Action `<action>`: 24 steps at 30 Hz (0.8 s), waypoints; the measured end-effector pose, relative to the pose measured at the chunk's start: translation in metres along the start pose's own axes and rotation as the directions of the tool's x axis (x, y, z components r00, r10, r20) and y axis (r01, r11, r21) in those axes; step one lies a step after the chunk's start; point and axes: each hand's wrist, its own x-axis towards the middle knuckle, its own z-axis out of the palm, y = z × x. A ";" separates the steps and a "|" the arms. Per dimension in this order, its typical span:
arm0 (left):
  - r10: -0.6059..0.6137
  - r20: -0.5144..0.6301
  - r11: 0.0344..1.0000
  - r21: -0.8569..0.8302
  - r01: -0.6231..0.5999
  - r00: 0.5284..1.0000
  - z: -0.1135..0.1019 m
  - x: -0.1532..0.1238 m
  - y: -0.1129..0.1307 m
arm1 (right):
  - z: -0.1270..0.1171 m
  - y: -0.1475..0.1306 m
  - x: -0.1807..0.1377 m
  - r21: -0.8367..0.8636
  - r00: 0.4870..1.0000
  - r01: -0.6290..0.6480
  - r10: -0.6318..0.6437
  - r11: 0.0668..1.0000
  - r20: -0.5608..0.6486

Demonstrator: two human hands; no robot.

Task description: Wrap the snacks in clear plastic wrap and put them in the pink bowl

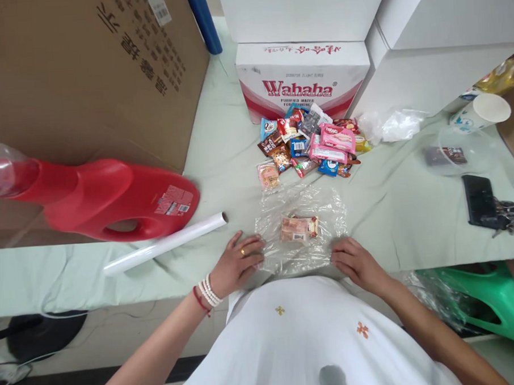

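A sheet of clear cling film (302,210) lies spread on the pale green tablecloth in front of me. A small wrapped snack (299,228) rests in its middle. My left hand (237,263), with a ring and bead bracelets, has curled fingers on the film's near left edge. On the near right edge sits my right hand (358,263), fingers bent and pressing the film. A white cling film roll (165,244) lies to the left of my left hand.
A pile of several snack packets (308,145) sits beyond the film, before a Wahaha box (303,80). A red detergent jug (99,199) lies at left against a large cardboard box (85,69). Phone and keys (485,202), a paper cup (483,113) and a green stool (487,299) are right.
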 end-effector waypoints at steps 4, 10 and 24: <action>-0.057 -0.107 0.984 -0.172 0.038 0.993 -0.023 0.024 -0.006 | -0.033 -0.003 0.023 0.150 0.998 -0.068 0.070 0.986 -0.007; -0.320 -0.214 0.946 -0.130 0.298 0.923 -0.029 0.085 -0.012 | -0.062 0.023 0.068 0.039 0.927 -0.375 0.374 0.926 0.045; -0.598 -0.435 0.802 -0.323 0.503 0.673 0.011 0.116 -0.001 | -0.037 0.008 0.217 -0.491 0.944 -0.184 0.292 0.851 0.153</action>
